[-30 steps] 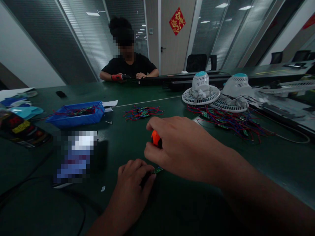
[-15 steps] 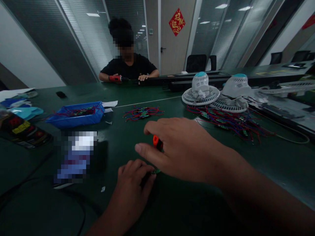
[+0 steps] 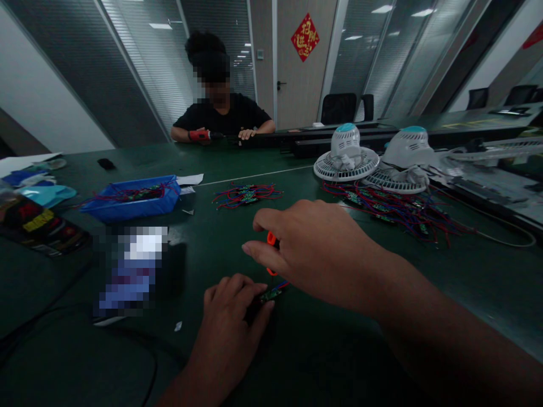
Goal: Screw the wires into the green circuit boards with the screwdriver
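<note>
My left hand (image 3: pixel 235 322) rests low on the green table, its fingers and thumb closed on a small green circuit board (image 3: pixel 270 295). Red and blue wires (image 3: pixel 283 285) run from the board's right end, passing under my right hand (image 3: pixel 316 257). That hand is curled around an orange-and-black screwdriver (image 3: pixel 271 238), held upright above the board. Its thin shaft points down at the board; whether the tip touches I cannot tell. My palm hides part of the handle.
Wired boards lie in a small cluster (image 3: pixel 246 195), a larger heap (image 3: pixel 394 209) and a blue tray (image 3: pixel 131 209). Two white fans (image 3: pixel 345 164) stand at the right back. A phone-like blurred object (image 3: pixel 131 271) lies left. Across the table (image 3: pixel 203 362), a person (image 3: pixel 223 116) holds a red power tool (image 3: pixel 199 135).
My right hand has shifted slightly right with the screwdriver, and more of the board, its wires and the lower orange part now show. My left hand has barely moved.
</note>
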Tool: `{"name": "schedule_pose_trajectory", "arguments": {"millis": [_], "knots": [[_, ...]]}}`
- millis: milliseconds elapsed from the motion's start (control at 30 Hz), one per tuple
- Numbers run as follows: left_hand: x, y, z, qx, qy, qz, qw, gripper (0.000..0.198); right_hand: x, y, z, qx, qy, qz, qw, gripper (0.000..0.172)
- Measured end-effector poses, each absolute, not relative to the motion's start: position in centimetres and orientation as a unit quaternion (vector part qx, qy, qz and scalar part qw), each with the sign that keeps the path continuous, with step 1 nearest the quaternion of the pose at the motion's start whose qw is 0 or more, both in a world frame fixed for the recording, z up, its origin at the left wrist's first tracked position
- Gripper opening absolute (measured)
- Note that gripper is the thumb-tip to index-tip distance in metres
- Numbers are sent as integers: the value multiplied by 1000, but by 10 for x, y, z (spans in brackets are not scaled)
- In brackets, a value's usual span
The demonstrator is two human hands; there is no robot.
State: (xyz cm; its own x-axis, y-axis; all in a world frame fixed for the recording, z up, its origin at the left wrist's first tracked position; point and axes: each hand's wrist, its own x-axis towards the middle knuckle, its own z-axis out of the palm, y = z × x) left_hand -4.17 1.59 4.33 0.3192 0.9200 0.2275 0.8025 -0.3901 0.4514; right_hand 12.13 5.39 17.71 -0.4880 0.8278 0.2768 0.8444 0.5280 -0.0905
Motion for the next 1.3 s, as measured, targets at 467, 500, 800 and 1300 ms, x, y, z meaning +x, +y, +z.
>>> {"name": "schedule_pose_trajectory", "arguments": {"millis": [467, 500, 800, 1300], "knots": [[-39, 17, 43, 803, 529, 237, 141, 17, 126, 51, 174, -438, -882, 35, 171, 27], [-39, 17, 43, 803, 529, 236, 141, 16, 126, 51, 174, -439, -882, 35, 167, 21], [-39, 17, 43, 798, 527, 250, 151, 16, 125, 51, 179, -455, -879, 19, 143, 14], [-39, 20, 44, 794, 530, 243, 175, 15, 125, 51, 178, -457, -873, 29, 169, 14]]}}
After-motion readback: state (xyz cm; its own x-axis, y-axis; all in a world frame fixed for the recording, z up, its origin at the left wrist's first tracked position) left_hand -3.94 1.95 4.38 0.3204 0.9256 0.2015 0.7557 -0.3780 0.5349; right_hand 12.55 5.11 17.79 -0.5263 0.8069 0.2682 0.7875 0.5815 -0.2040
